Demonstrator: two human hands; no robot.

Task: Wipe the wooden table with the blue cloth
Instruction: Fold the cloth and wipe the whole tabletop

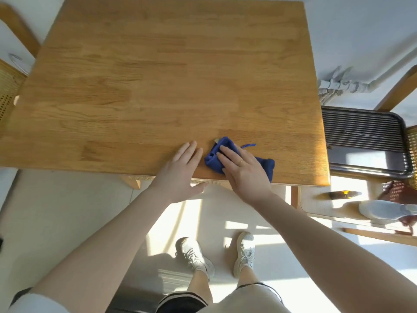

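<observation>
We see our 2 hands near the front edge of the wooden table (158, 75). Our right hand (242, 168) lies flat on the blue cloth (267, 166), fingers straight, pressing it down and not curled round it. The cloth is bunched up and sits on the table close to the front edge, toward the right side. A thin blue string from it pokes out past our fingers. Our left hand (181, 170) is flat too, fingers straight on the bare wood just beside the cloth, holding nothing. Its thumb hangs off the table edge.

To the right of the table there is a dark tray (363, 145) with ridges. We cannot tell if anything lies in it.

A chair (10, 86) with a woven seat shows at the left, cut off by the picture edge. Another chair (397, 89) at the right is cut off too. Some small things on the floor at the right are too blurry to name. Below, we see our 2 white shoes (195, 256) on the sunny floor.
</observation>
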